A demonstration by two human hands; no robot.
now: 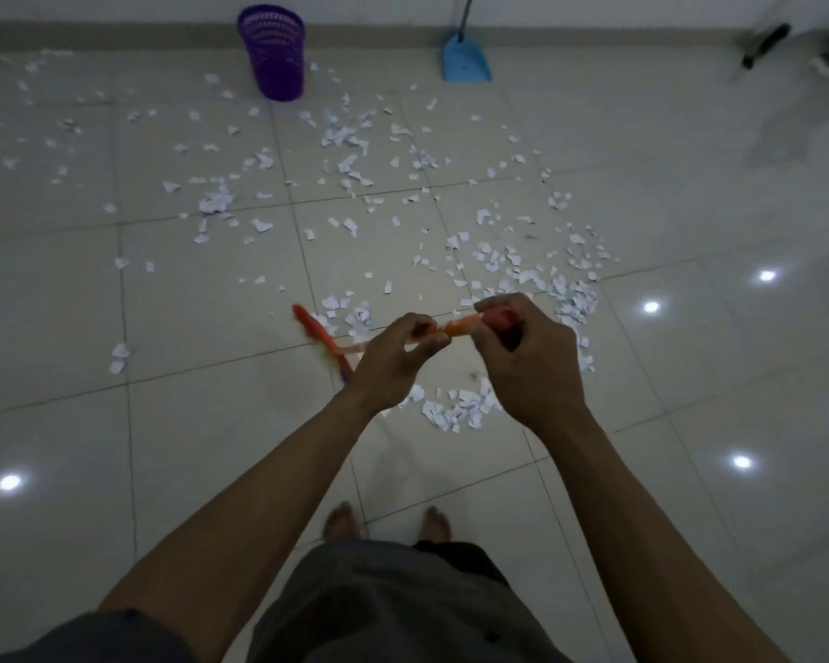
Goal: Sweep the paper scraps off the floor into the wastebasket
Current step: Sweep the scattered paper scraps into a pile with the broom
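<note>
Both hands grip an orange broom above a floor strewn with paper scraps.

The paper scraps [216,201] lie scattered over the tiled floor [187,423]. They are thickest from 12 to 2 o'clock of the hands, and a small heap lies just under the hands at 6 o'clock. The purple wastebasket [272,52] stands upright by the wall at 11 o'clock, with scraps near its foot. The broom [455,323] is held at centre, its blurred brush end [314,330] out toward 9 o'clock. The left hand [398,361] has its fingers [420,327] curled together, pinching the handle. The right hand [527,361] has its fingers wrapped tight round the handle's top end. A blue dustpan [465,62] stands against the wall at 1 o'clock.
</note>
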